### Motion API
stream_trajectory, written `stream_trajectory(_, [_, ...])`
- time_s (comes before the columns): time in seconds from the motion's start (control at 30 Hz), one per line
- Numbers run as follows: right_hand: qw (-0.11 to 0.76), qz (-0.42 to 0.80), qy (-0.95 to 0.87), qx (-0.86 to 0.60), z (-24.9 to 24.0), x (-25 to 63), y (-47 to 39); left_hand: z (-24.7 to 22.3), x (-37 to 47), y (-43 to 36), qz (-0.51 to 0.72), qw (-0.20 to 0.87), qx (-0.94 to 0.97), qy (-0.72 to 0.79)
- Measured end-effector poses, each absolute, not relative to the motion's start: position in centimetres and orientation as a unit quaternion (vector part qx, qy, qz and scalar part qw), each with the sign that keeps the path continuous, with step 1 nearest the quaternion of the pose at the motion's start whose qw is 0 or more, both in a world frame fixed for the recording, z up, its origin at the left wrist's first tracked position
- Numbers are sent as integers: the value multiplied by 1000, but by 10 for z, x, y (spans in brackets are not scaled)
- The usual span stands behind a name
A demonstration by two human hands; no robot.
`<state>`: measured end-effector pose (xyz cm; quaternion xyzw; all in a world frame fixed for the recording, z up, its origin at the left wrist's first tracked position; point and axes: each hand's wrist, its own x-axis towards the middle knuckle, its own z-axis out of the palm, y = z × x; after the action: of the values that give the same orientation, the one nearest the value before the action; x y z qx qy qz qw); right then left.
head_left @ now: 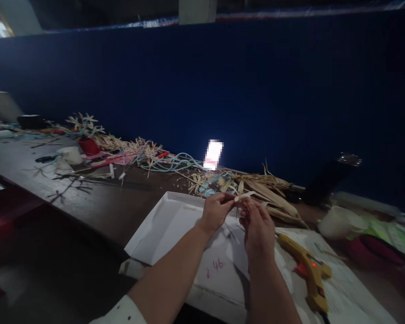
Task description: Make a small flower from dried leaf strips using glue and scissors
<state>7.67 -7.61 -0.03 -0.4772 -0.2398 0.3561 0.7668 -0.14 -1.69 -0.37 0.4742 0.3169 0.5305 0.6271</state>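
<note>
A small pale flower of dried, husk-like strips (246, 195) is pinched between both hands over a shallow white box (175, 220). My left hand (216, 211) closes thumb and fingertips on its left side. From the right, my right hand (258, 225) has its fingers pressed together at the flower's base, where a thin stem seems to hang down. The fingertips partly hide that join. To the right of my right hand, a yellow glue gun (307, 265) with a lit red light lies on white paper (351, 274).
Dried husks (273, 193) lie behind my hands, near a bright phone screen (213, 154). Finished-looking husk flowers (84, 123), pale blue cords (175, 163) and a white cup (70, 155) are at left. Another white cup (340, 222) and a dark bottle (330, 180) stand at right.
</note>
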Motion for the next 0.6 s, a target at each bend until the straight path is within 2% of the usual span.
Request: stream_trajectory(0.6, [767,334,-218,-503,-4,83,-74,-10,-7,-21,496,509,625,322])
